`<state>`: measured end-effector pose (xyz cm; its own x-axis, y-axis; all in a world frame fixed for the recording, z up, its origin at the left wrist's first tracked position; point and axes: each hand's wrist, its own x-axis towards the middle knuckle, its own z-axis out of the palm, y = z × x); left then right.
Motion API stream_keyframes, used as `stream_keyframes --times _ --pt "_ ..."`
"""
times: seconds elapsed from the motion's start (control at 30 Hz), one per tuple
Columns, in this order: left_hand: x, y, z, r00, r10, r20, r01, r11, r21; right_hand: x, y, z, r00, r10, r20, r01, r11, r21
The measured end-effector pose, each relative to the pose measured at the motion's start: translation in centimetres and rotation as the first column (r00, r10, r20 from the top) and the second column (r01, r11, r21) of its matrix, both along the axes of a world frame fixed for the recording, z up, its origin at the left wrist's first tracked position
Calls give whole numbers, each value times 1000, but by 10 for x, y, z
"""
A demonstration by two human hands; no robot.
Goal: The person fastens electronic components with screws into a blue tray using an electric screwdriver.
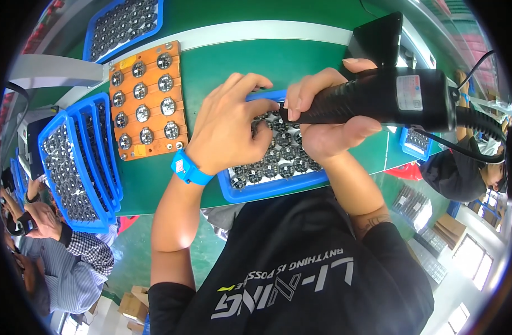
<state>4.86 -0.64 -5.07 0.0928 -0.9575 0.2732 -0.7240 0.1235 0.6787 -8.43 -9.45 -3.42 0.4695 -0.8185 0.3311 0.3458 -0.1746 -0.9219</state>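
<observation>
At the far left, a co-worker's hand [44, 216] and a checkered sleeve [91, 249]. Next, a stack of blue trays [88, 225] near the edge of the green table [222, 67], packed with small round dark parts. Higher up, another blue tray [160, 22], likewise filled. Then an orange board [154, 120], flat on the table, bearing twelve round modules [142, 113] in three columns of four. Just right of the board, a bright blue wristband [191, 170] on the left wrist, and above that the left hand [228, 125], back upward, over the left side of a middle blue tray [267, 190]: fingers bent, thumb and index finger parted, index tip close to the nose of a black handheld tool [373, 100]. Cannot tell of anything pinched beneath those fingers, nor of contact with the nose. Inside the middle tray, round metallic parts [270, 153] close together, in plain sight between and below the hands. Farther right, the right hand [328, 137], fingers and thumb closed around the front portion of the tool, over the tray's right side. Behind the tool, a black panel [379, 42], tilted. Lower right, another filled blue tray [404, 146], then another person's dark sleeve [454, 173]. Rightmost, at the tool's rear, a ribbed black cable [474, 120], bending downward.
</observation>
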Motion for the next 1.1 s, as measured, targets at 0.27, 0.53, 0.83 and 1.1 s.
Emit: stream_keyframes --times 0.27,0.53,0.83,1.1 --pt "0 0 1 1000 5 6 -5 1000 5 -2 -3 -4 998 42 -50 -44 998 -44" --pt "-1 0 0 1000 11 -6 -11 1000 -11 1 -2 -4 999 10 -49 -13 998 -61" --pt "-8 -2 0 998 57 24 -57 998 -20 11 -8 -10 988 123 95 -112 987 -111" --pt "-13 -4 5 996 71 51 -69 996 -50 14 -11 -20 982 99 159 -74 985 -153"
